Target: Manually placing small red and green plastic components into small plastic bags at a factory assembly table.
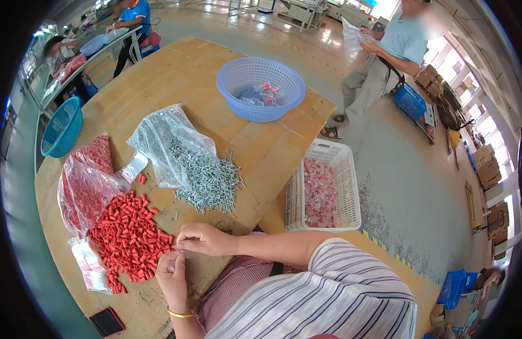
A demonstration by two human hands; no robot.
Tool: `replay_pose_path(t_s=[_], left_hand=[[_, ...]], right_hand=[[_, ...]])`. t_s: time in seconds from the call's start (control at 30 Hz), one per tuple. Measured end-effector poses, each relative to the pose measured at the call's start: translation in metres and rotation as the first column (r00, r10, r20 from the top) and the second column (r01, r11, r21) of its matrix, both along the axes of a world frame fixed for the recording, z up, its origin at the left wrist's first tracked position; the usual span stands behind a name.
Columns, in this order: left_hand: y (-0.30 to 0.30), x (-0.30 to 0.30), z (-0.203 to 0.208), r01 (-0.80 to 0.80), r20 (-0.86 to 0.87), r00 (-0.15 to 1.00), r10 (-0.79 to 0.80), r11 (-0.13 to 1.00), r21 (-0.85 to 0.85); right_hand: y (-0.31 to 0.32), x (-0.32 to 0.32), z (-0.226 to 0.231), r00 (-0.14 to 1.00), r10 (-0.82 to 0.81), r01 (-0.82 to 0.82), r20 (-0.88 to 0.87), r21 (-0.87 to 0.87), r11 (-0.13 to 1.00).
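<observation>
Many red sleeves (pixel 130 237) just beside left hand (pixel 172 276) and right hand (pixel 203 240) (fingertips together, contents unclear)

I've got a shirt (pixel 329 291) filling the lower middle, and it's bold: white ground, long dark-blue stripes, paler grey-blue ones among them! The right sleeve (pixel 333 255) comes up short, cut off above the elbow, striped to match, forearm bare beyond it. Over to the left wrist, there's a bangle (pixel 181 314), slim, gold-yellow, one neat band! Now below the arms I pick out checked cloth (pixel 230 285), a fine pinkish-red pattern, and across it a flat black strap (pixel 277 268). Left grip (pixel 172 272), right grip (pixel 207 240): both bare, five-fingered kit!
</observation>
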State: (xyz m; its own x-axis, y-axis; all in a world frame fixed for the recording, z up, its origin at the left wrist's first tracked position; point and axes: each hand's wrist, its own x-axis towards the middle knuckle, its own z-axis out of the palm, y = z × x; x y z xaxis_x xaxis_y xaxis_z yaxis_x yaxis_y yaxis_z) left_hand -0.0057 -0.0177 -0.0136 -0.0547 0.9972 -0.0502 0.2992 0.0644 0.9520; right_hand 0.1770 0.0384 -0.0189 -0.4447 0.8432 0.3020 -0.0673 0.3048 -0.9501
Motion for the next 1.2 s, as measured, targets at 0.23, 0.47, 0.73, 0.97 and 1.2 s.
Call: replay_pose_path(t_s=[0.23, 0.47, 0.73, 0.97, 1.2], left_hand=[[-0.013, 0.01, 0.009, -0.088, -0.183, 0.976, 0.115, 0.984, 0.153], [0.009, 0.023, 0.005, -0.214, -0.014, 0.977, 0.215, 0.975, 0.053], [0.002, 0.018, 0.009, -0.114, -0.324, 0.924, 0.201, 0.956, 0.269], [-0.006, 0.021, 0.002, -0.032, -0.415, 0.892, 0.179, 0.941, 0.337], [0.003, 0.021, 0.016, -0.011, -0.398, 0.902, 0.17, 0.928, 0.372]], right_hand=[[-0.006, -0.012, -0.003, 0.998, 0.026, -0.027, 0.048, 0.015, 1.0], [0.004, 0.005, 0.002, 0.928, -0.37, 0.365, 0.056, 0.078, 0.928], [-0.003, -0.01, 0.008, 0.943, -0.259, 0.197, 0.21, 0.277, 0.941], [-0.013, -0.013, 0.004, 0.928, -0.266, 0.158, 0.26, 0.372, 0.915], [-0.001, -0.014, 0.001, 0.941, -0.266, 0.164, 0.209, 0.406, 0.899]])
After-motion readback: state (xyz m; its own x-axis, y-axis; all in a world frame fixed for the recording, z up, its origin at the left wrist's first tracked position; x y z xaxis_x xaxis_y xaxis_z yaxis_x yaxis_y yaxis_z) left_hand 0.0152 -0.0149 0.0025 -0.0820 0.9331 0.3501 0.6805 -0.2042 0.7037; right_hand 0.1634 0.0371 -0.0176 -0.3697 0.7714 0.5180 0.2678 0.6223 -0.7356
